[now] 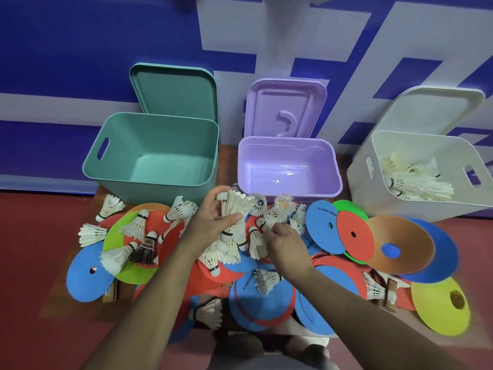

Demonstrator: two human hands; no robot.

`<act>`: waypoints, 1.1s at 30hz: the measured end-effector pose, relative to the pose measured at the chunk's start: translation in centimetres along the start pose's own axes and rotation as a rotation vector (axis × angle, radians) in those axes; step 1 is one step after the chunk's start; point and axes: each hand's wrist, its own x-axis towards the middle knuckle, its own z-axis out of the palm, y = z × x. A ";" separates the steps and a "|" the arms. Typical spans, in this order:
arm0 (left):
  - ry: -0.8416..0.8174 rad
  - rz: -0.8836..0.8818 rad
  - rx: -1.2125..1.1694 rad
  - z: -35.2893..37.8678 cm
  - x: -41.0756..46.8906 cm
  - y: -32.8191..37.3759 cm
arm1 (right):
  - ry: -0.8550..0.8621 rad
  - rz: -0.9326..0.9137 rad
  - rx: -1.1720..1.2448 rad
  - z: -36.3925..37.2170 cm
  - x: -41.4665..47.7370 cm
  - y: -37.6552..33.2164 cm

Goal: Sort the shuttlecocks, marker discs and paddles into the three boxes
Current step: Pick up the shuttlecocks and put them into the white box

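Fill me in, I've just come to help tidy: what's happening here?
A person is sorting sports gear on the floor. Their left hand grips a bunch of shuttlecocks, the right hand reaches into the pile; whether it holds one is unclear. The white box holds some shuttlecocks; the green box and purple box are empty. The marker discs lie scattered around.

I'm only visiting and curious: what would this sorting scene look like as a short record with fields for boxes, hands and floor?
Green box: empty, lid propped behind
Purple box: empty
White box: holds shuttlecocks
Left hand: grips a shuttlecock bunch
Right hand: fingers down in the pile, grip unclear
Floor: marker discs, loose shuttlecocks, paddles mostly buried
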 end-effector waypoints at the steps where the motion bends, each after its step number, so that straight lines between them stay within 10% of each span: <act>1: -0.003 -0.001 0.013 -0.1 0.0 -0.1 | 0.031 0.039 0.073 -0.5 0.2 0.2; 11: -0.060 0.107 0.365 0.5 0.9 0.4 | 0.323 0.341 0.979 -11.5 3.4 2.6; 23: -0.082 0.086 0.140 2.6 0.7 0.8 | 0.238 0.388 0.924 -9.5 2.3 3.2; 28: -0.055 0.096 0.110 2.3 -0.1 -0.1 | -0.289 -0.089 0.395 -5.1 -2.3 6.3; 33: -0.051 0.094 0.075 2.9 -0.3 -0.2 | -0.320 -0.145 0.093 -2.5 -3.0 6.0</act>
